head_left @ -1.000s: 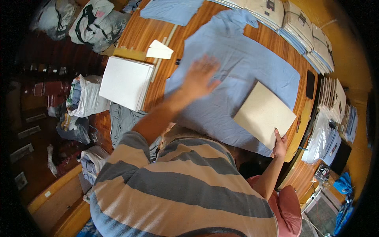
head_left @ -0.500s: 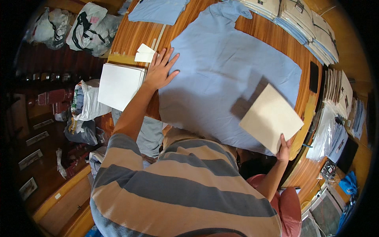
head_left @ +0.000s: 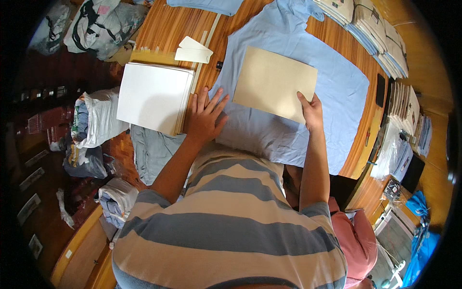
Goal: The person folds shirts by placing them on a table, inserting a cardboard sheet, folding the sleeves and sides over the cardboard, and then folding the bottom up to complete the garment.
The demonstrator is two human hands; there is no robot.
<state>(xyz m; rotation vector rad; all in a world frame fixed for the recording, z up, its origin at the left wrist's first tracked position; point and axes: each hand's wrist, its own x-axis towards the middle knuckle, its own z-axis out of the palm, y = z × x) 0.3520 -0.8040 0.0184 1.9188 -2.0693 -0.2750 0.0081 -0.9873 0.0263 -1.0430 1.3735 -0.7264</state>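
Note:
A light blue shirt (head_left: 337,91) lies spread face down or flat across the wooden table, its collar end at the far side. Over it, my right hand (head_left: 312,110) grips a beige cardboard sheet (head_left: 274,82) by its near right corner, thumb on top. My left hand (head_left: 208,115) rests with fingers spread at the shirt's left edge, beside a stack of white boards (head_left: 154,96). Two pale paper tags (head_left: 194,50) lie beyond that stack. A small dark object (head_left: 220,65) sits by the shirt's left edge.
Bundled packed shirts (head_left: 373,29) line the far right edge of the wooden table (head_left: 163,29). A black phone (head_left: 380,90) lies at the right edge. More folded blue cloth (head_left: 207,5) is at the back. Plastic bags (head_left: 103,29) stand off to the left.
My right hand has carried the cardboard sheet leftward and away from me, over the shirt's middle. My left hand has come nearer to me along the shirt's left edge.

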